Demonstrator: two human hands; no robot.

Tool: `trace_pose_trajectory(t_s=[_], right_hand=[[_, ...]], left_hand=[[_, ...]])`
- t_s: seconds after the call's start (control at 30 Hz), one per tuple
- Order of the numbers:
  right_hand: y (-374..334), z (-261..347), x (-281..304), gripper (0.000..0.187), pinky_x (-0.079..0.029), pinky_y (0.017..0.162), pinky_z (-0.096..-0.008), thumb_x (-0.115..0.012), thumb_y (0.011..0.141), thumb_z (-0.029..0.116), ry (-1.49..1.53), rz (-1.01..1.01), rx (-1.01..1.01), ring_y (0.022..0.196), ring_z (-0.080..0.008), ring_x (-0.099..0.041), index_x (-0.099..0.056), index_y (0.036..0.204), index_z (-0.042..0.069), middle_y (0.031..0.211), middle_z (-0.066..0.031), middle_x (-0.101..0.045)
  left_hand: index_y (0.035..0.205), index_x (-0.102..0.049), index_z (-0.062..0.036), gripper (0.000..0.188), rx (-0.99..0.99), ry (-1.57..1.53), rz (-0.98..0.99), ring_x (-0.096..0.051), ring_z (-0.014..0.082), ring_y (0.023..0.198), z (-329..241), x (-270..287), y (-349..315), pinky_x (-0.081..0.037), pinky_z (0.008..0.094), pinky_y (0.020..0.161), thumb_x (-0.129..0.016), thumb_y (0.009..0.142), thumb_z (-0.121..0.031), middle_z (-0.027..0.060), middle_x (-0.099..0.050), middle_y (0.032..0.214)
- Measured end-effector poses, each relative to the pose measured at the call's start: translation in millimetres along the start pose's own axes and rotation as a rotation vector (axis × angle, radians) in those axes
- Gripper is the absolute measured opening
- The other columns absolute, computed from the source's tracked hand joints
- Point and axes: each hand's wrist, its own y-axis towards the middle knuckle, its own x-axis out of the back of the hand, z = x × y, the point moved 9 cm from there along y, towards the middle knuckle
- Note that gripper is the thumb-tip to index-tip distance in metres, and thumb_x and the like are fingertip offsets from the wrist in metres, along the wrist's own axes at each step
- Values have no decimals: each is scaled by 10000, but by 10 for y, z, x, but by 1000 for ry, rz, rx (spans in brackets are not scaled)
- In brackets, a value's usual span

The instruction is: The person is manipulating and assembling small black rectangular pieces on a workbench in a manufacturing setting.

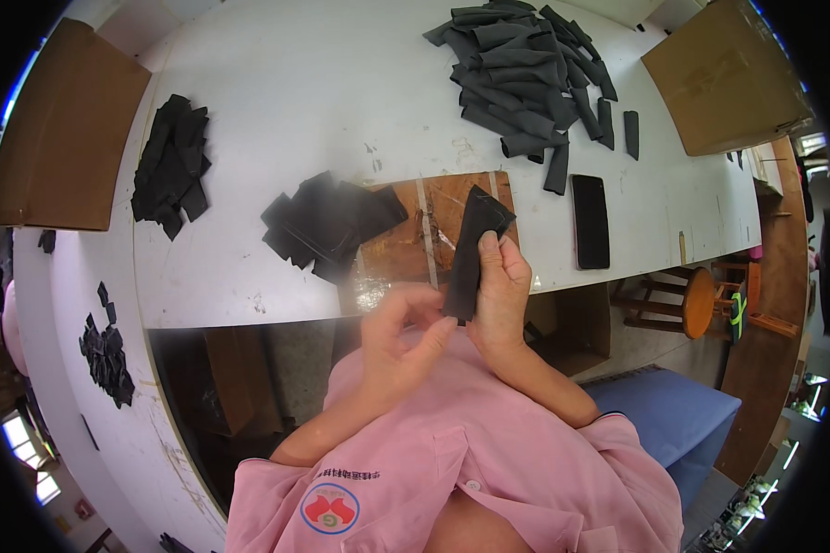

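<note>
A dark grey folded fabric piece (468, 263) is held upright between my two hands, above the front edge of the white table. My right hand (502, 290) is closed on its right side, thumb pressed near the upper part. At its lower end, my left hand (404, 336) pinches the bottom corner between thumb and fingers. Behind the piece lies a brown board (392, 253) with pale strips across it. Left of the board, partly on it, is a pile of flat black fabric pieces (318, 226). Thin light lines show on some of them.
A large heap of rolled dark fabric pieces (516, 69) lies at the back right. A black phone (590, 221) rests on the white table (249, 74). Cardboard boxes stand left (69, 129) and right (724, 78). Another black fabric pile (172, 166) lies left; a wooden stool (696, 302) stands right.
</note>
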Motion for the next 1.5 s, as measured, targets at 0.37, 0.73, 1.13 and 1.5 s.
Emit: trace_pose_trajectory(t_s=[0.37,0.73,1.13,1.5], right_hand=[[-113,430,-187,211,-428,462,-296,-622,763,199,-1174,126,604,507,-176,-555,-538,703,14,589,-85,-535],[-393,278,-685,120,-441,489,-320,-592,680,-2,-993,507,817,596,-242,-535,-534,785,-5,741,-99,-484],[-306,-406,-557,32,-291,459,-187,-580,770,36,262,601,-611,529,-64,-381,-559,766,12,674,-10,-503],[-216,-129,-590,156,-344,612,-168,-586,806,173,205,662,-285,691,-54,-438,-541,706,62,780,30,-491]], left_hand=[[822,-545,15,43,106,93,-203,-472,36,606,102,335,95,-381,157,564,-568,806,-17,-9,-540,696],[815,-561,-3,83,-247,618,-412,-500,79,492,-178,349,4,-382,208,437,-580,738,20,51,-570,650],[904,-518,-17,265,206,-279,-218,-361,2,457,171,448,158,-275,160,394,-479,686,129,-13,-516,719],[1034,-474,16,356,261,-669,100,-429,29,520,-116,163,91,-290,150,433,-510,696,118,35,-560,771]])
